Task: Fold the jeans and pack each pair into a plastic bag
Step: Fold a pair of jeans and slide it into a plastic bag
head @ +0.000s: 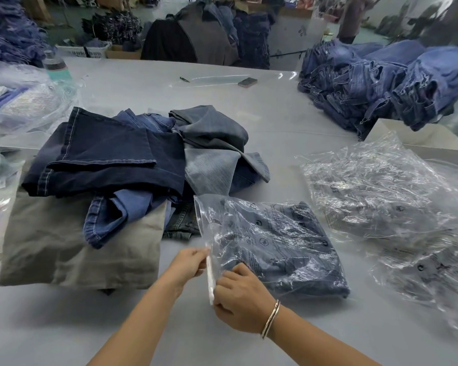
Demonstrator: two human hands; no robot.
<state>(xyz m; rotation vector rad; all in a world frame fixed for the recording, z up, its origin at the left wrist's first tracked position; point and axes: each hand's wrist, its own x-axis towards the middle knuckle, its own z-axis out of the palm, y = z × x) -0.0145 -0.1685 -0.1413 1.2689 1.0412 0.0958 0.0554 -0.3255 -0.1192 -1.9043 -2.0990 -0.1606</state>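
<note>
A folded pair of dark blue jeans (296,249) lies inside a clear plastic bag (238,220) on the grey table, right of centre. At the bag's open left edge, my left hand (189,261) pinches the white adhesive strip (210,278) near its upper end. My right hand (238,297), with a bracelet on the wrist, holds the bag's flap at the strip's lower end. A loose heap of unfolded jeans (111,159) in dark blue, mid blue and grey lies to the left and behind the bag.
A stack of empty plastic bags (386,202) lies at the right. Folded blue jeans (381,83) are piled at the back right. Bagged goods (19,101) and a bottle (54,66) stand at the left. A phone (247,82) lies far across the table.
</note>
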